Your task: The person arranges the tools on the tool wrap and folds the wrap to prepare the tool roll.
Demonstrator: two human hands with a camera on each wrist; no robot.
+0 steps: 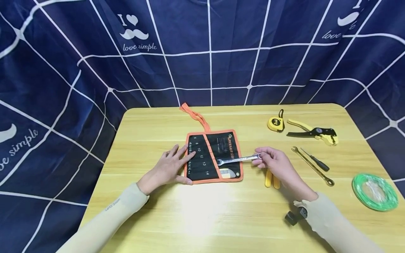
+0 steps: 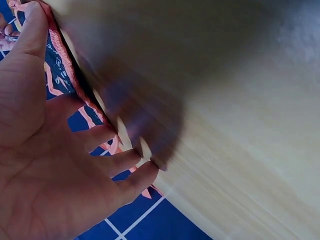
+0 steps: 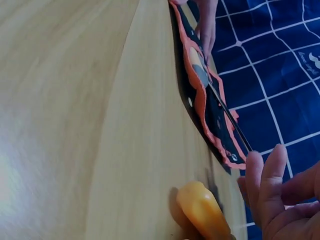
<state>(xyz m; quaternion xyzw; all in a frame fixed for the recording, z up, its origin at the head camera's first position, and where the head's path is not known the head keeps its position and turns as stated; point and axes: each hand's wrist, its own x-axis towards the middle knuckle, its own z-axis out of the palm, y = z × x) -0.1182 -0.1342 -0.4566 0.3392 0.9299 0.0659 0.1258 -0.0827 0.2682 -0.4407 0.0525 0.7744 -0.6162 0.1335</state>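
Sleeved forearms enter from the near edge of the wooden table (image 1: 152, 218); a small black object (image 1: 295, 215) lies beside the right sleeve. Landmark: the black tool roll (image 1: 212, 156) with orange trim, spread flat at the table's middle, its orange tie strap (image 1: 196, 116) trailing toward the far edge. Left hand (image 1: 171, 168): fingers straight and spread, palm down, pressing on the roll's left edge. Right hand (image 1: 278, 166): just right of the roll, fingers curled, pinching one end of a silver wrench (image 1: 238, 159); the wrench's open end lies over the roll's right half. Yellow handles (image 1: 272, 181) show right of the roll, partly under the right hand. Farther right of the roll: a long wrench (image 1: 313, 167), a black screwdriver (image 1: 316, 160), a green coil (image 1: 374, 191). Right and beyond the roll: a yellow tape measure (image 1: 276, 123) and a yellow-and-black hand tool (image 1: 313, 133).
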